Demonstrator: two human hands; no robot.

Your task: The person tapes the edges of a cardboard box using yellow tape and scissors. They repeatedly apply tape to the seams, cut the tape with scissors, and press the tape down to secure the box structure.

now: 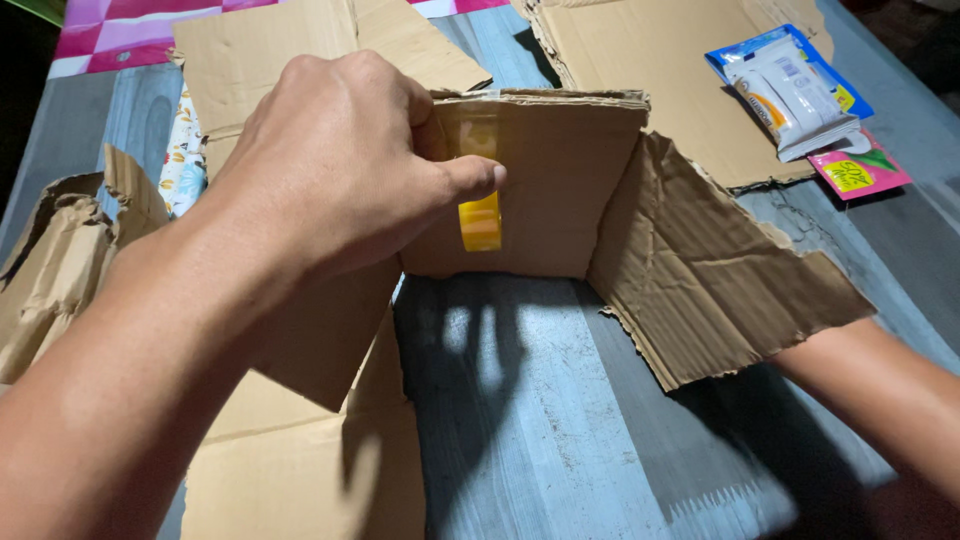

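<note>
My left hand [340, 165] is closed on a yellow roll of tape [480, 220] and presses it against the upright brown cardboard panel [560, 190]. The thumb lies across the top of the roll. A glossy strip of tape [478, 135] runs up the panel to its top edge. My right forearm [880, 400] comes in from the lower right and passes under a torn cardboard flap [720, 270]; the hand itself is hidden behind it.
More flattened cardboard lies at the left [60, 270], front [300, 470] and back right [640, 60]. A blue-and-white packet [790, 90] and a pink sachet [860, 172] rest at the far right. A pink checked cloth [130, 30] lies at the back, all on a grey-blue surface [540, 420].
</note>
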